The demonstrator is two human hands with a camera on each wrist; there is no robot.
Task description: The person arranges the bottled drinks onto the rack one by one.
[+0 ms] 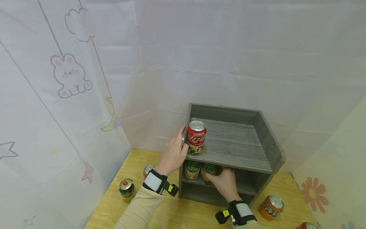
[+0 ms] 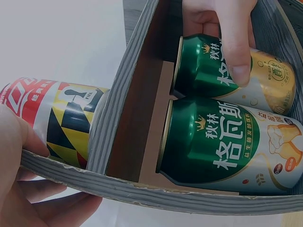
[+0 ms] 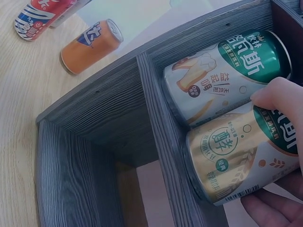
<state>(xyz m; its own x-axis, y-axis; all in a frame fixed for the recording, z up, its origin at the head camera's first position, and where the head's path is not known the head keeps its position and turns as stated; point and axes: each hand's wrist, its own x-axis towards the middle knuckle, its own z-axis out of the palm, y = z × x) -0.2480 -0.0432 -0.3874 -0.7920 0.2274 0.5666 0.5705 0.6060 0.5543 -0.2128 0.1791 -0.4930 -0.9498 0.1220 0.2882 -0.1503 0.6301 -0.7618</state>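
Note:
My right hand (image 1: 226,184) reaches into the middle level of a grey wooden shelf (image 1: 234,140) and grips a green-and-gold drink can (image 3: 227,156), thumb on its near side and fingers around the other. Directly left of it, on the same board, stands a second green drink can (image 2: 213,142) with a white lower part. My left hand (image 1: 172,156) holds the shelf's left side panel, its thumb inside by a red cola can (image 1: 196,138) and its fingers outside. That red can stands upright on the top board at the front left corner.
On the wooden table (image 1: 166,216), left of the shelf, stand a green-and-gold can (image 1: 126,188) and an orange can (image 1: 148,170) partly behind my left wrist. To the right are another orange can (image 1: 271,207) and a red can (image 1: 307,225). A printed curtain (image 1: 171,63) hangs behind.

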